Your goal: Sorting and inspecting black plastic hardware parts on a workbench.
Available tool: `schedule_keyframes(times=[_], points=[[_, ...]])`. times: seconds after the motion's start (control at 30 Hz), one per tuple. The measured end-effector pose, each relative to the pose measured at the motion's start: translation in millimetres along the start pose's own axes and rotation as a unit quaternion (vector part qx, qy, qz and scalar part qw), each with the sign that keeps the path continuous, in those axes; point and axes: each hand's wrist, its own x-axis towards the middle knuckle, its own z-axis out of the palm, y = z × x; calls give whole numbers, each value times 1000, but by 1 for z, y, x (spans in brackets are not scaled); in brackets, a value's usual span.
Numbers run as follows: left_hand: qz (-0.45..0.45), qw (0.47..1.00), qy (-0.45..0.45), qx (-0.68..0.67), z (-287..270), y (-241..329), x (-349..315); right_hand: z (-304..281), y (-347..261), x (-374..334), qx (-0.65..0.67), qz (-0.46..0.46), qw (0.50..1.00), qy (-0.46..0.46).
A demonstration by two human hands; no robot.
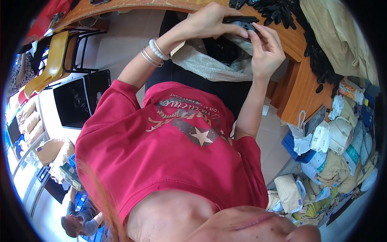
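My left hand [205, 23], with bracelets at its wrist, pinches a dark, narrow plastic piece [244, 23] between thumb and fingers. At the piece's right end, the thumb and fingertips of my right hand [267, 50] close on it too. The fingers partly cover it, so its exact kind cannot be made out. Just below both hands, a whitish woven sack [193, 64] lies open across my lap with black pieces [223, 50] inside. Beyond my right hand, a heap of similar black pieces [278, 13] rests on the wooden table [137, 5].
More black pieces [320, 64] trail along the table's right side, beside a large tan sack [342, 36]. A phone [314, 119] stands near a white bag [340, 135] and piled packages. To the left are a yellow chair [52, 66], a black bin [72, 103] and another person [82, 224].
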Motion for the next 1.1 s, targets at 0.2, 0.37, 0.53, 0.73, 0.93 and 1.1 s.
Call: schedule_keyframes(times=[0.2,0.37,0.53,0.73,0.93,1.1], points=[[155,974,162,16,37,-33,0,-2,3,0,38,-20,999,17],[227,953,196,36,38,-37,-1,-13,12,3,127,103,984,-74],[208,965,150,53,37,-36,3,-15,11,3,49,34,997,-40],[70,996,55,-7,35,-20,-13,-36,21,12,29,184,966,-180],[205,966,154,22,42,-54,7,-56,60,64,-309,-130,942,-22],[10,967,176,186,21,-84,55,-45,65,80,-446,-173,874,-92]])
